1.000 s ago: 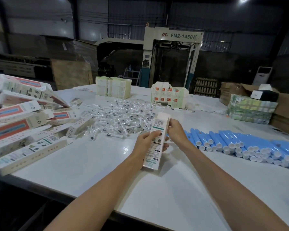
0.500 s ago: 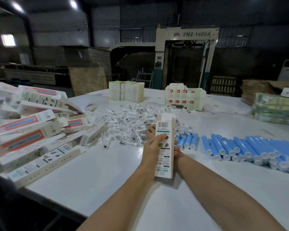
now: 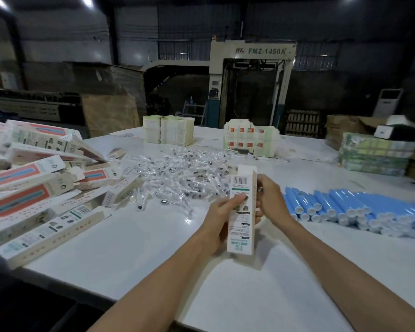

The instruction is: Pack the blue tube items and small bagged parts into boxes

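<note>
Centre frame, I have a box [image 3: 241, 212] held upright just above the table [image 3: 141, 248]. My left hand [image 3: 219, 216] wraps it from the left, thumb pressed across the printed front. My right hand [image 3: 271, 200] is at its right edge near the top, fingers [image 3: 261, 185] curled against the side wall. So both sets of fingers are closed on the box, and neither holds anything else.

My main worry is the top flap, which stands up and looks unsealed. If I tip the box while it is open, anything inside could slide out. I cannot tell from here whether anything is inside, so I might also close it without a tube or a bag. The card looks thin, and too hard a squeeze would likely dent the walls or jam the flap. The blue tubes [image 3: 345, 207], lying in a row at right of frame, are round. A careless reach across could set them rolling toward the table edge.

The box is tall, narrow and white, with a barcode near the top, a green band below it and small print down the face. The bagged parts [image 3: 185, 178] are a loose heap of clear packets above centre. More boxes [image 3: 34, 183] are piled at left.
</note>
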A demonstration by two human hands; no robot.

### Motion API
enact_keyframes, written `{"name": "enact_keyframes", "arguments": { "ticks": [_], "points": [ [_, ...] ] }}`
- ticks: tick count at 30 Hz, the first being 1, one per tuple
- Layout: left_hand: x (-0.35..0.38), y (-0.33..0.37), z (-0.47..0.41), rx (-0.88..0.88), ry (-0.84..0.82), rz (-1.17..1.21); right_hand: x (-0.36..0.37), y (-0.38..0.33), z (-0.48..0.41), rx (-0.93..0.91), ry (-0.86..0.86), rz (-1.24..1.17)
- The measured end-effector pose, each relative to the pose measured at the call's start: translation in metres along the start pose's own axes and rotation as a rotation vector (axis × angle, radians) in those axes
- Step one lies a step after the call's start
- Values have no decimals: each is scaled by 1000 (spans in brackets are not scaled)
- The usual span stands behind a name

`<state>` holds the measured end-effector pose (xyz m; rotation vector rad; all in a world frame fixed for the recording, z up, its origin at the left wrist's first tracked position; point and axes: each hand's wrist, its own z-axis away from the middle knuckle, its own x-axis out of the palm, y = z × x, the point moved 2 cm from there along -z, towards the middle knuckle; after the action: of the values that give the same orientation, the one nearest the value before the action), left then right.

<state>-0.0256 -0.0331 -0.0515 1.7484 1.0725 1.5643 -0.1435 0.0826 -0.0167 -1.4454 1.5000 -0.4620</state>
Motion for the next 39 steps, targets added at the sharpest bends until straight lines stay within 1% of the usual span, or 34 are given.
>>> {"name": "enact_keyframes", "arguments": {
  "ticks": [1, 2, 4, 6, 8, 12, 14, 16, 20, 25, 28, 30, 31, 33, 34, 36, 37, 39],
  "points": [
    [2, -2, 0, -6, -21, 9, -15, 4, 1, -41, 49, 91],
    [4, -3, 0, -10, -38, 12, -33, 9, 3, -23, 113, 89],
    [7, -5, 0, -21, -47, -1, -67, 14, 10, 84, 226, -87],
    [8, -7, 0, -28, -45, -38, -93, 7, 18, 135, 303, -279],
    [9, -9, 2, -32, -55, -87, -111, -6, 23, 118, 327, -371],
    [13, -9, 4, -42, -82, -186, -119, -54, 27, -46, 280, -450],
    [16, -9, 4, -56, -97, -190, -113, -76, 28, -120, 253, -425],
    [17, -8, 4, -54, -102, -203, -104, -89, 27, -156, 222, -390],
    [18, -8, 6, -15, -116, -226, -82, -100, 24, -149, 154, -288],
    [19, -6, 8, 9, -114, -231, -66, -99, 24, -170, 107, 4],
    [18, -7, 7, 13, -106, -226, -63, -98, 28, -177, 33, 98],
    [18, -7, 8, 16, -105, -232, -63, -96, 32, -207, 27, 166],
    [18, -6, 8, 21, -106, -236, -64, -95, 33, -222, 26, 232],
    [18, -6, 8, 36, -101, -249, -65, -88, 36, -215, -32, 372],
    [17, -6, 8, 42, -93, -256, -66, -84, 38, -198, -71, 388],
    [17, -5, 9, 48, -72, -270, -68, -74, 44, -191, -90, 305],
    [17, -4, 9, 50, -66, -278, -69, -70, 48, -201, -48, 242],
    [17, -4, 8, 58, -60, -302, -70, -58, 58, -189, 89, 116]
  ]
}}
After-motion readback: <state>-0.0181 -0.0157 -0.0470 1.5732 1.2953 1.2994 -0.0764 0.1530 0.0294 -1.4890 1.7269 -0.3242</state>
